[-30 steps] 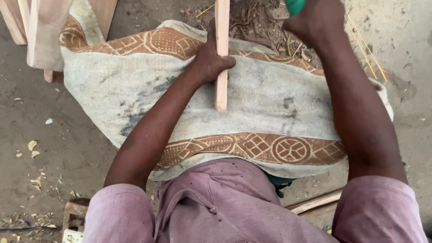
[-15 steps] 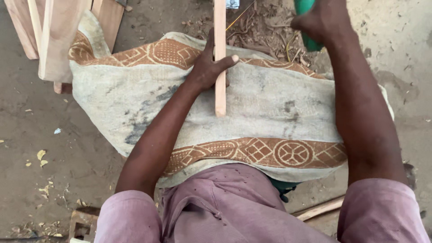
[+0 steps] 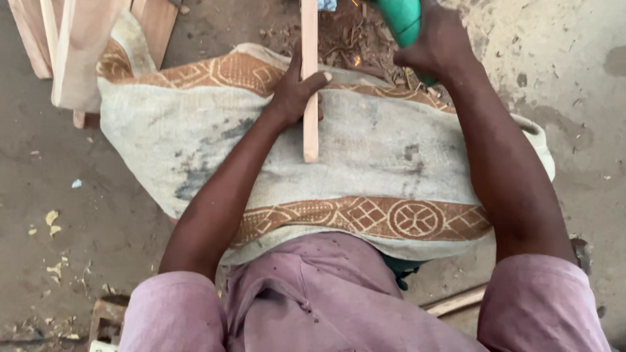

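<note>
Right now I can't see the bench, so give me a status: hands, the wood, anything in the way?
Left hand pinning wooden strip on patterned cloth. Right hand shut on green tool handle. Nothing blocking the strip.

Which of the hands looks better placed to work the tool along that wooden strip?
Probably the right hand: it already grips the green tool near the wooden strip's far end. The left hand is busy pinning the strip on the cloth.

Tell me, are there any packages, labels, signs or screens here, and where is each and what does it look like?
None that I can make out: no package, label, sign or screen.
Nearest to one: the cloth over the lap, grey-beige with orange patterned bands, no lettering visible.
Left hand presses a plain wooden strip onto it.
Right hand grips a green tool, no label showing.
</note>
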